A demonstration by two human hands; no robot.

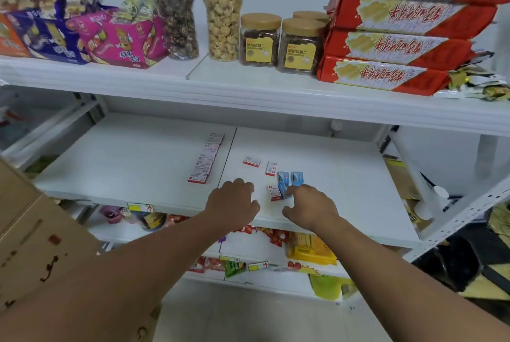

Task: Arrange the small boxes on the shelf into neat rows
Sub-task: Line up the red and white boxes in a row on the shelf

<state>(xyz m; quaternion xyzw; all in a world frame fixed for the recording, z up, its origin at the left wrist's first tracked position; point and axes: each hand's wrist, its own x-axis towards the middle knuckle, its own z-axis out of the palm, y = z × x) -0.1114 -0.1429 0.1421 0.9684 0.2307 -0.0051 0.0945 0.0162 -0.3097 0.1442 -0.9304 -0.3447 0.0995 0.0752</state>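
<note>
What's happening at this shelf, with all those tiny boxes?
A person is tidying small boxes on the white shelf. One row of red boxes already stands lined up. The right hand touches a blue box in a loose cluster, while the left hand rests curled nearby. Two red boxes lie scattered behind.

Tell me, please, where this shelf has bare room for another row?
Bare shelf lies left of the red row, and right of the blue boxes toward the upright. It is crowded between the hands, around the loose red boxes.
</note>
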